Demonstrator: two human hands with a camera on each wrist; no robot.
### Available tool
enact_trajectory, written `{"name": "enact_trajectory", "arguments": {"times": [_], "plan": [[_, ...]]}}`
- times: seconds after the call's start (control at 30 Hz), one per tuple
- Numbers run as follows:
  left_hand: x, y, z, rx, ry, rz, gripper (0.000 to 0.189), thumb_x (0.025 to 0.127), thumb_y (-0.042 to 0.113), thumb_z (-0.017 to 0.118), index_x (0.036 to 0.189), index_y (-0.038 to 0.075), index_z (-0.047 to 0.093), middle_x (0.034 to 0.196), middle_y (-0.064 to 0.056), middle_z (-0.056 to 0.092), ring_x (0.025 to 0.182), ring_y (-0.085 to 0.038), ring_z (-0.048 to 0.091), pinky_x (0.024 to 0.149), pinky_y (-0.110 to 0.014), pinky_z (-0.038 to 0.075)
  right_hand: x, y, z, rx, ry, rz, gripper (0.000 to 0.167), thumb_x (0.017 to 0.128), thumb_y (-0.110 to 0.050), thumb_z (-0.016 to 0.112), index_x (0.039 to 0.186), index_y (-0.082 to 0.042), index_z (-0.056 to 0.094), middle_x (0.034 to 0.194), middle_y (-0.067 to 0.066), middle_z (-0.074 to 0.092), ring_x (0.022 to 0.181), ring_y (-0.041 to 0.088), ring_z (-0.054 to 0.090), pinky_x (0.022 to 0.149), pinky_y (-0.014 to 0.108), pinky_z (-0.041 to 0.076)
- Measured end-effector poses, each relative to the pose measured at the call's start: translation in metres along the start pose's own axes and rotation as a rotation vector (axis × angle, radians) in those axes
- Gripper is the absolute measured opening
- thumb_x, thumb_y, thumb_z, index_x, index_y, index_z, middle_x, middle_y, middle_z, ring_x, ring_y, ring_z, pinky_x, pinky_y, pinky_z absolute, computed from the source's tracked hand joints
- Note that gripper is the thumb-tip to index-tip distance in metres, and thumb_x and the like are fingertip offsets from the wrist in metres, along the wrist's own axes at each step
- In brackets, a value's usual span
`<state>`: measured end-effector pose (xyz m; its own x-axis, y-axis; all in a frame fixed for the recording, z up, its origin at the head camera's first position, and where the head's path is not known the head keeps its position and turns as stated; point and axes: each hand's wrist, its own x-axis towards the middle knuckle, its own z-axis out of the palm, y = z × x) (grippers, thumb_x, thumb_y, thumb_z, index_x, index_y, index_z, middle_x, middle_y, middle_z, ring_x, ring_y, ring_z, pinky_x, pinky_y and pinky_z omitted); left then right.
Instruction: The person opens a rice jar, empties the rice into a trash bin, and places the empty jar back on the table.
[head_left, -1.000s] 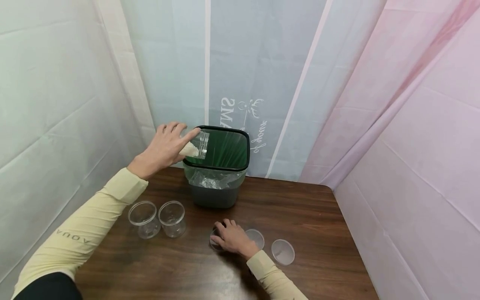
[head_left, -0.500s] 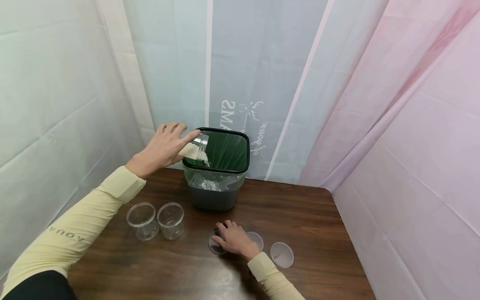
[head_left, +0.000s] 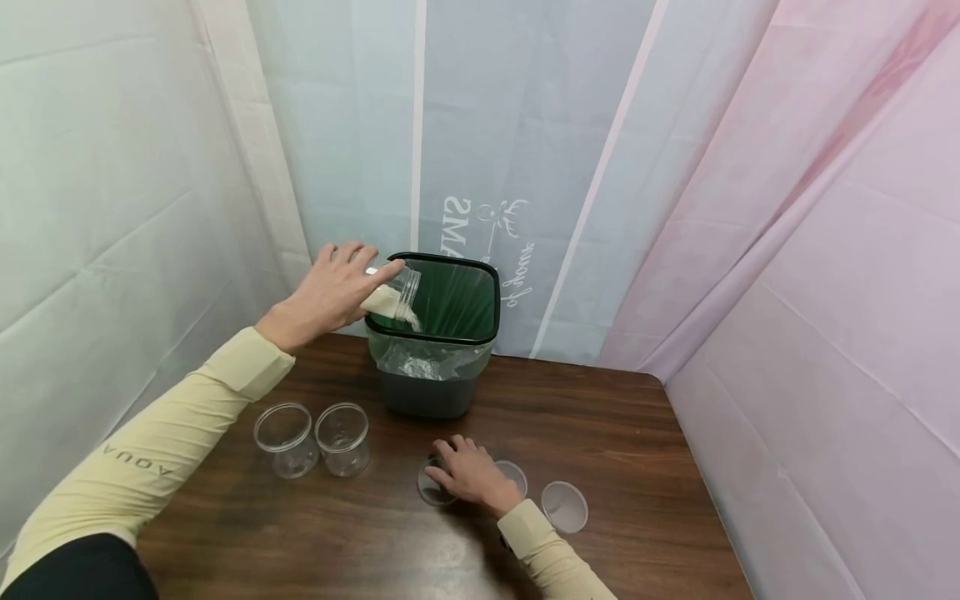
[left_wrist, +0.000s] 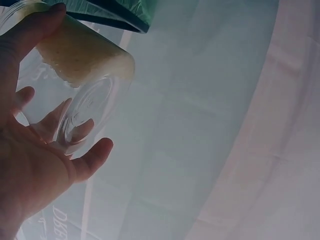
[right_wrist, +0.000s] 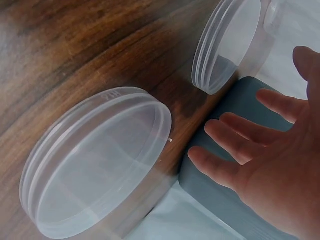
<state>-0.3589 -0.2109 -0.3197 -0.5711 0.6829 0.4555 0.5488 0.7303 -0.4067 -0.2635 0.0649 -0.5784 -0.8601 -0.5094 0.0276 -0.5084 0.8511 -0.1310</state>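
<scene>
My left hand grips a clear plastic jar, tilted mouth-down over the near-left rim of a green-lined bin. Pale, fine grains lie along the jar's lower side, and some spill past its mouth into the bin. In the left wrist view, the thumb and fingers wrap the jar, its base toward the camera. Low over the table, my right hand has loosely spread fingers and holds nothing. A clear round lid is partly under its fingers; a second lid sits beside the hand.
Two clear, open jars stand side by side left of the bin on the brown wooden table. A third lid lies right of my right hand. Fabric curtains enclose the table's back and sides.
The jar in my left hand has tipped further down; its grains, earlier inside, now run out over the lip into the bin. My right hand stays almost in place.
</scene>
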Motion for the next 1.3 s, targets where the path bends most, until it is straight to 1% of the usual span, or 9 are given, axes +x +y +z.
{"name": "enact_trajectory", "arguments": {"times": [0.17,0.43,0.57,0.7,0.93,1.1,1.3], "plan": [[0.002,0.001,0.000,0.006,0.016,0.015,0.095,0.067,0.033,0.091,0.146,0.019,0.040,0.131,-0.024,0.049,0.117,-0.045,0.049,0.085,-0.059,0.045,0.000,0.002,-0.002,0.016,0.000,-0.011,0.053,0.100,-0.050,0.047,0.141,-0.017,0.049,0.130,0.012,0.057,0.115,0.030,0.058,0.090,0.051,0.051],[0.004,0.001,0.000,0.016,0.048,0.029,0.096,0.065,0.031,0.092,0.145,0.019,0.041,0.130,-0.024,0.051,0.116,-0.045,0.049,0.083,-0.058,0.046,-0.002,0.006,-0.003,0.041,-0.011,0.006,0.054,0.100,-0.054,0.044,0.142,-0.020,0.048,0.132,0.010,0.056,0.117,0.029,0.057,0.092,0.051,0.050],[0.007,0.002,-0.002,0.029,0.064,0.039,0.095,0.065,0.030,0.092,0.145,0.019,0.042,0.128,-0.024,0.052,0.116,-0.045,0.050,0.083,-0.058,0.046,-0.002,0.007,-0.006,0.063,-0.027,0.002,0.056,0.100,-0.054,0.044,0.143,-0.018,0.047,0.134,0.011,0.055,0.119,0.030,0.056,0.094,0.052,0.049],[0.009,0.003,-0.003,0.040,0.067,0.052,0.092,0.067,0.029,0.091,0.144,0.018,0.043,0.127,-0.024,0.051,0.115,-0.045,0.049,0.083,-0.059,0.046,-0.002,0.009,-0.009,0.086,-0.036,-0.002,0.057,0.100,-0.052,0.045,0.145,-0.017,0.046,0.136,0.012,0.054,0.121,0.032,0.055,0.095,0.054,0.048],[0.010,0.005,-0.004,0.047,0.071,0.044,0.089,0.068,0.028,0.090,0.142,0.019,0.043,0.126,-0.024,0.052,0.114,-0.044,0.050,0.082,-0.058,0.046,-0.001,0.010,-0.010,0.095,-0.044,0.010,0.060,0.100,-0.054,0.044,0.146,-0.017,0.043,0.138,0.013,0.052,0.124,0.032,0.053,0.096,0.054,0.047],[0.011,0.007,-0.004,0.067,0.065,0.050,0.084,0.071,0.027,0.088,0.142,0.019,0.044,0.125,-0.023,0.052,0.113,-0.044,0.050,0.081,-0.058,0.046,-0.002,0.009,-0.012,0.106,-0.057,0.017,0.060,0.100,-0.054,0.043,0.147,-0.017,0.042,0.139,0.013,0.052,0.125,0.033,0.053,0.097,0.055,0.047],[0.011,0.008,-0.003,0.079,0.062,0.050,0.078,0.076,0.024,0.085,0.142,0.020,0.045,0.126,-0.023,0.052,0.114,-0.044,0.049,0.082,-0.058,0.046,-0.003,0.009,-0.013,0.122,-0.056,0.018,0.059,0.100,-0.054,0.043,0.147,-0.017,0.042,0.140,0.014,0.051,0.125,0.033,0.053,0.097,0.055,0.047]]}}
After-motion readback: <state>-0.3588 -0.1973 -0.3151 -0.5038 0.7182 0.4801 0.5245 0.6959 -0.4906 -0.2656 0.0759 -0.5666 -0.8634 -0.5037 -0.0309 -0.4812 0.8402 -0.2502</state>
